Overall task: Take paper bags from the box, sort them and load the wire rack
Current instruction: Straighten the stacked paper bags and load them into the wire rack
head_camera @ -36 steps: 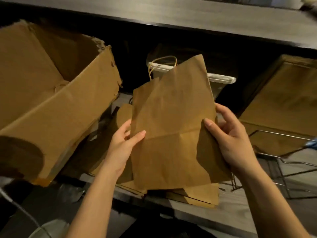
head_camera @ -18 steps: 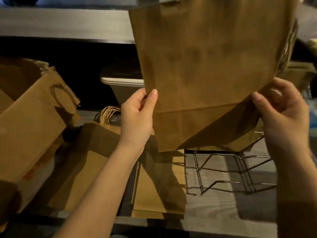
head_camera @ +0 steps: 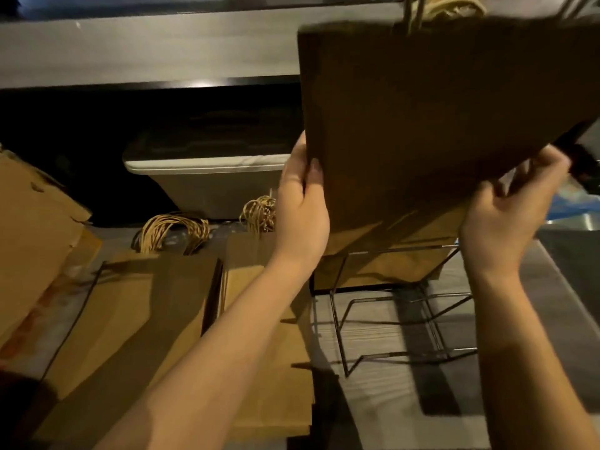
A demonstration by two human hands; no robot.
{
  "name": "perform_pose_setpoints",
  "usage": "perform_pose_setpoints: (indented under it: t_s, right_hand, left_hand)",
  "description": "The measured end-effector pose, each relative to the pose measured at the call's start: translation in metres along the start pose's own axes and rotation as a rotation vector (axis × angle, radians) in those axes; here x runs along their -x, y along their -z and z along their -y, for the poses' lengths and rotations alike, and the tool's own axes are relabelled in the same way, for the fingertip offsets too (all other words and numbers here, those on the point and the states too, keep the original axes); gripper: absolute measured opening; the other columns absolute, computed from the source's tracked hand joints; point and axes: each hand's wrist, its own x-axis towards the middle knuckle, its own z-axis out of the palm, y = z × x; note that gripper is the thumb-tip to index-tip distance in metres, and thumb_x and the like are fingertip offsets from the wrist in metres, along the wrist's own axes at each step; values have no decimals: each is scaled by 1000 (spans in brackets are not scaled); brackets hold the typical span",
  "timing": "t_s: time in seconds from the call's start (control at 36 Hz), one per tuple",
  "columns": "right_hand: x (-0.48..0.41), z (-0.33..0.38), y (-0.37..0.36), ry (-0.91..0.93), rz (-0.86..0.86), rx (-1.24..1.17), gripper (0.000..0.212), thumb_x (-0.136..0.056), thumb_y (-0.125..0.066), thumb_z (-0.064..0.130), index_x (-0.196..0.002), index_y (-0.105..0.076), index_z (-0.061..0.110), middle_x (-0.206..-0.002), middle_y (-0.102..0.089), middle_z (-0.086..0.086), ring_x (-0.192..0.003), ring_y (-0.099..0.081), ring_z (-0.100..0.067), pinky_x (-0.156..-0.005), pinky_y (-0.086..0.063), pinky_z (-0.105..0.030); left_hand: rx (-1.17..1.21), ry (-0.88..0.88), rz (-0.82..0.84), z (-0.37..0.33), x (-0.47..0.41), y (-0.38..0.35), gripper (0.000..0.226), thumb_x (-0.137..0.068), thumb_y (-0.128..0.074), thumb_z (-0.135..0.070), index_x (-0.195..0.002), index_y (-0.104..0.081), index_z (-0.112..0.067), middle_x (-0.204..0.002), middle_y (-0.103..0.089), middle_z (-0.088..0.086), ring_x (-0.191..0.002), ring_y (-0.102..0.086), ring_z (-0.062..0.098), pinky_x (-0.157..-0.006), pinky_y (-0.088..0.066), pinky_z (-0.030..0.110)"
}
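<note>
From over the person's head, the only angle there is, a flat brown paper bag (head_camera: 438, 125) is held up in the air, upright, its twine handles (head_camera: 444, 8) at the top and its folded bottom hanging above the wire rack (head_camera: 406, 319). The left hand (head_camera: 302, 209) grips the bag's left edge, thumb on the near face and fingers out of sight behind. The right hand (head_camera: 506, 219) has its fingers curled round the lower right corner. Holding it by two edges like that looks meant to keep the thin bag stiff and square, so its bottom can be steered down between the wires without buckling.

The rack stands on the grey counter (head_camera: 389, 401), directly under the raised bag. Its front slots show bare wire, while at least one brown bag (head_camera: 383, 264) seems to stand in the rear part, so I'd guess it is being filled from the back forward.

To the left, two piles of flat bags lie side by side on the counter: a wider pile (head_camera: 136, 313) and a narrower pile (head_camera: 269, 352), handles pointing away. That looks like sorting by size, kept within easy reach of the rack. The torn cardboard box (head_camera: 35, 228) sits at the far left edge, beside the piles. Behind them, under a dark shelf (head_camera: 146, 47), is a grey tub (head_camera: 207, 180); what it holds I cannot tell.
</note>
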Motion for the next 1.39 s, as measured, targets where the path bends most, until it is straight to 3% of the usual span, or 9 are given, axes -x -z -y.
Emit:
perform_pose_setpoints:
  t_s: [0.14, 0.25, 0.44, 0.58, 0.72, 0.94, 1.08, 1.25, 1.39]
  right_hand:
    - [14, -21, 1, -106, 23, 107, 42, -81, -41, -1, -106, -31, 31, -116, -52, -13, -110, -55, -23, -97, -46, -38]
    - [19, -35, 4, -202, 138, 149, 57, -76, -40, 1, -129, -26, 19, -126, -54, -13, -112, -57, -22, -99, -47, -42]
    - [13, -43, 12, -213, 274, 237, 97, -76, -54, 10, -147, 6, 41, -149, -38, 0, -127, -50, -19, -104, -43, -47]
    - [18, -37, 9, -189, 321, 306, 103, -83, -64, 4, -150, 13, 16, -159, -14, -4, -141, -21, -10, -117, -18, -29]
    - [33, -31, 0, -174, 376, 469, 106, -85, -67, 13, -149, 17, 14, -160, 6, -13, -147, 7, -24, -119, -1, -48]
    - [66, 3, -21, -79, 524, 516, 99, -90, -62, 22, -149, 18, 21, -160, 7, -6, -146, 14, -15, -114, 11, -45]
    - [95, 37, -43, -120, 674, 346, 96, -91, -61, 21, -148, 15, 33, -160, 10, 0, -144, 4, -6, -103, -6, -1]
    - [138, 67, -84, 7, 885, 303, 94, -92, -59, 23, -137, 20, 47, -159, -7, 12, -141, -13, 0, -106, -20, -9]
    - [177, 82, -113, -6, 1067, 216, 83, -94, -56, 24, -143, 8, 44, -146, -7, 29, -128, -6, 19, -95, -11, 9]
  left_hand:
    - [-153, 36, 42, 32, 6, -5, 44, -104, -28, -21, -146, -25, -34, -143, -35, -22, -129, -31, -9, -107, -24, 9]
    - [-187, 185, 80, 45, 14, -8, 49, -104, -29, -24, -150, -14, -28, -120, -25, -37, -114, -21, -20, -80, -17, -12]
    - [-233, 182, 108, 53, 14, -5, 48, -103, -32, -26, -149, -18, -26, -142, -39, -13, -130, -36, 4, -107, -28, 24]
    - [-192, 230, 174, 46, 14, -4, 51, -103, -33, -28, -149, -14, -29, -138, -37, -19, -124, -33, -3, -103, -27, 19]
    - [-174, 253, 186, 40, 16, -2, 55, -101, -38, -29, -150, -13, -29, -148, -35, -13, -134, -32, 3, -110, -27, 25]
    - [-106, 346, 157, 30, 31, 33, 55, -100, -41, -33, -148, -17, -35, -154, -24, -8, -140, -26, 12, -106, -24, 29]
    - [-86, 322, 105, 28, 47, 73, 45, -100, -41, -27, -144, -32, -34, -149, -35, -9, -127, -36, 1, -99, -30, 20]
    - [-136, 353, -36, 35, 68, 127, 39, -99, -43, -28, -137, -41, -37, -123, -42, -19, -105, -41, -7, -75, -33, 7]
    - [-118, 412, -163, 42, 77, 181, 34, -99, -45, -27, -132, -47, -34, -130, -50, -13, -111, -48, -3, -93, -36, 22]
